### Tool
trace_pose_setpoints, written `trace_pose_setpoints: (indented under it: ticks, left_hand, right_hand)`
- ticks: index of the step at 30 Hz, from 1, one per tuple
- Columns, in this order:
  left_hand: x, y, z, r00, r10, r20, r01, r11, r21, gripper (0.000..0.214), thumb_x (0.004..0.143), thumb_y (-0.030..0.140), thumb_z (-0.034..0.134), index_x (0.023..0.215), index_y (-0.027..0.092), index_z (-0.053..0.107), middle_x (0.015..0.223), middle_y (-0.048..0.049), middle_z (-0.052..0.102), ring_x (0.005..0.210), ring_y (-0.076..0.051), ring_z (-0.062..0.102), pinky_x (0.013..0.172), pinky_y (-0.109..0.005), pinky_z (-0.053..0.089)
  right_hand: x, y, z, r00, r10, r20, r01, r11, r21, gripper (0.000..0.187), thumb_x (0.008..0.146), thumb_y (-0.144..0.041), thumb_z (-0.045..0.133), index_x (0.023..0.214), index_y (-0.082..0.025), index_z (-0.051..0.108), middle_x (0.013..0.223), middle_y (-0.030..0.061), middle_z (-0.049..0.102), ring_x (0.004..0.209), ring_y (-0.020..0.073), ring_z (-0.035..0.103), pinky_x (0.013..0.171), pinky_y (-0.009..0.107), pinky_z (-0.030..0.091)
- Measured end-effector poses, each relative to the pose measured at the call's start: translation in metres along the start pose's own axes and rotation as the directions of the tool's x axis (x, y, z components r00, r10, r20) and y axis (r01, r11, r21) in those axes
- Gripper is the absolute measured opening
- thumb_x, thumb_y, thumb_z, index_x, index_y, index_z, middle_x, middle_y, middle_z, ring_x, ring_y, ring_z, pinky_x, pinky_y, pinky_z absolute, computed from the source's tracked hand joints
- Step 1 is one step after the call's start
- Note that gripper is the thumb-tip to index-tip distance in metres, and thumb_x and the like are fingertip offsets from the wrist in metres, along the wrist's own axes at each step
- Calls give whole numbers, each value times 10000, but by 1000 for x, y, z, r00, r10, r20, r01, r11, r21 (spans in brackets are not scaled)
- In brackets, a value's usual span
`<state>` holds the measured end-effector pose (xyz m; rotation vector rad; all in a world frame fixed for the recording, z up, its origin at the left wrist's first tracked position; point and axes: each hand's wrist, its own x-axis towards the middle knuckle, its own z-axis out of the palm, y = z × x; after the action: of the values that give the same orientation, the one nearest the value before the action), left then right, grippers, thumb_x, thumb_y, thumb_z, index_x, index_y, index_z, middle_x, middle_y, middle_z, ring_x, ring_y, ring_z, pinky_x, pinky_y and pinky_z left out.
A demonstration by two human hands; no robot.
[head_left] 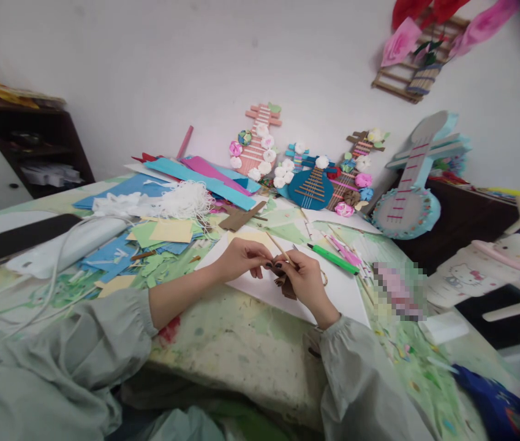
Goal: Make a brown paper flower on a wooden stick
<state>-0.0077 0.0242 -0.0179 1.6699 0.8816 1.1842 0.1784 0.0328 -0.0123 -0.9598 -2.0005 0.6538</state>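
Note:
My left hand (244, 258) and my right hand (306, 280) meet over a white sheet (337, 300), fingertips nearly touching. Both pinch a small piece of brown paper (289, 289), which hangs partly behind my right fingers. A thin wooden stick (276, 245) is also in my right hand, its end pointing up and left. Beside that hand a tan loop (326, 279) pokes out; what it belongs to is hidden. Just beyond lies a green pen (334, 259) on the sheet.
Paper lute-shaped crafts (311, 187) lean against the wall. White string (181, 202), coloured paper strips (204, 182) and scraps (161, 257) lie at left, near a phone (16, 240) and white cable (52, 282). A handled cup (464, 275) stands at right.

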Motion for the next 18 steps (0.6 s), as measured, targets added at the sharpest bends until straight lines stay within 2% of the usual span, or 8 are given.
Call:
trace_pose_setpoints:
  ticks: [7, 10, 14, 18]
  left_hand:
    - [-3, 1, 0, 996, 94, -1, -93, 989, 111, 255, 789, 337, 607, 854, 106, 694, 513, -11, 631, 440, -105, 603, 468, -193, 507]
    - [-4, 1, 0, 989, 149, 10, -148, 966, 210, 254, 819, 336, 570, 840, 115, 694, 514, -10, 626, 446, -100, 601, 474, -185, 494]
    - [-5, 2, -2, 967, 246, 59, -248, 875, 415, 219, 855, 290, 523, 835, 141, 683, 596, -15, 657, 469, -83, 601, 518, -172, 472]
    - [-5, 2, -3, 947, 298, 122, -315, 779, 542, 183, 847, 278, 540, 824, 152, 671, 736, -33, 691, 499, -76, 594, 537, -172, 449]
  right_hand:
    - [1, 6, 0, 999, 14, -29, -12, 999, 49, 158, 797, -307, 544, 750, -195, 646, 714, 15, 649, 644, 136, 604, 601, 228, 468]
    - [1, 7, 1, 999, 31, -23, -29, 998, 64, 183, 805, -327, 536, 745, -190, 642, 684, 12, 634, 624, 134, 603, 582, 227, 469]
    - [-1, 6, 2, 999, 35, -23, -33, 997, 71, 161, 801, -295, 537, 734, -187, 636, 668, 2, 624, 605, 124, 602, 564, 215, 467]
    - [-3, 5, 3, 997, 68, 42, -72, 992, 106, 211, 827, -339, 509, 740, -176, 613, 644, -2, 600, 507, 106, 573, 480, 204, 445]
